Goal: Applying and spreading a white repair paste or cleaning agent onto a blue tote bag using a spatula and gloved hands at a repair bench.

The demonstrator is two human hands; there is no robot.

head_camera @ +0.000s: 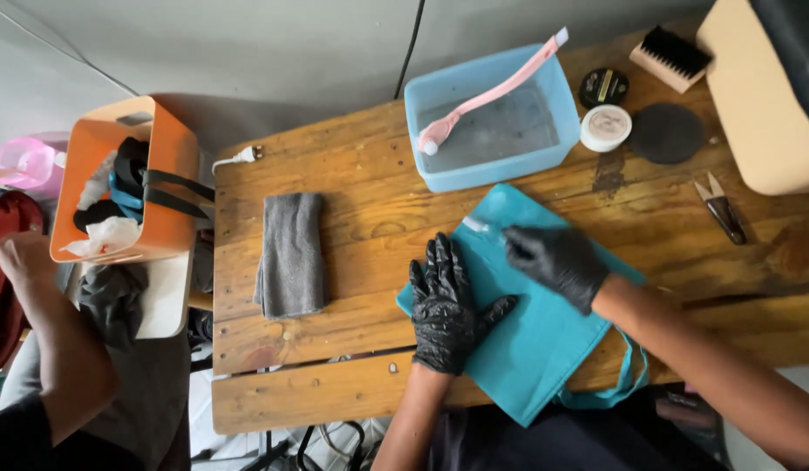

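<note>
My left hand (443,305), in a black glove, lies flat and spread wide on the teal cloth bag (526,340), fingers splayed, pressing it to the wooden table (335,174) and gripping nothing. My right hand (557,262), gloved too, is curled closed around a small pale brush (480,226), its tip touching the bag's upper edge. The bag sits at the table's near edge, just below the blue tub (474,170) of water with a pink brush (492,87) resting across it.
</note>
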